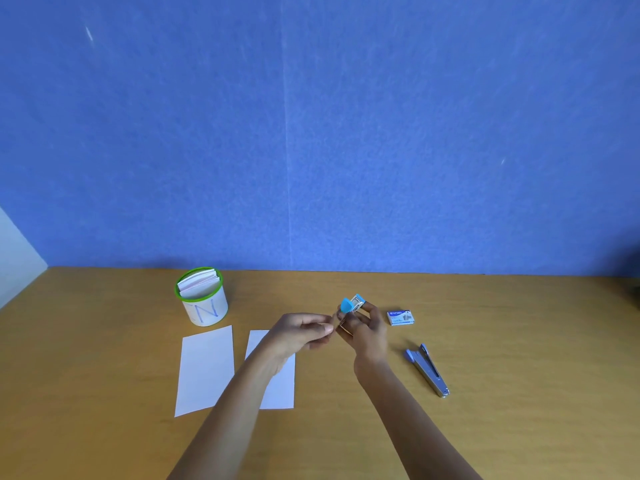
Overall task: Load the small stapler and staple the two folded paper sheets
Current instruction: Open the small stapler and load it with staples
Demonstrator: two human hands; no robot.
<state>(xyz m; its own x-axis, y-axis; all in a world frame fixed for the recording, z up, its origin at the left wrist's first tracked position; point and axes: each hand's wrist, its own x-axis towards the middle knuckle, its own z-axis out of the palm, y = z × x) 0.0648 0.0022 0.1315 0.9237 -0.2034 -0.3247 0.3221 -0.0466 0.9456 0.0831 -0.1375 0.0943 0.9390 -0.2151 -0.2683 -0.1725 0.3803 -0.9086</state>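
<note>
My right hand grips the small blue stapler above the table, its top swung open so the metal channel shows. My left hand is level with it on the left, fingertips pinched together at the stapler's lower end; what they pinch is too small to make out. Two white folded paper sheets lie flat on the table: one sheet at the left, the other sheet partly under my left forearm. A small blue staple box lies to the right of my right hand.
A larger grey-blue stapler lies on the wooden table at the right. A white cup with a green rim, filled with paper slips, stands at the back left. A blue wall rises behind the table.
</note>
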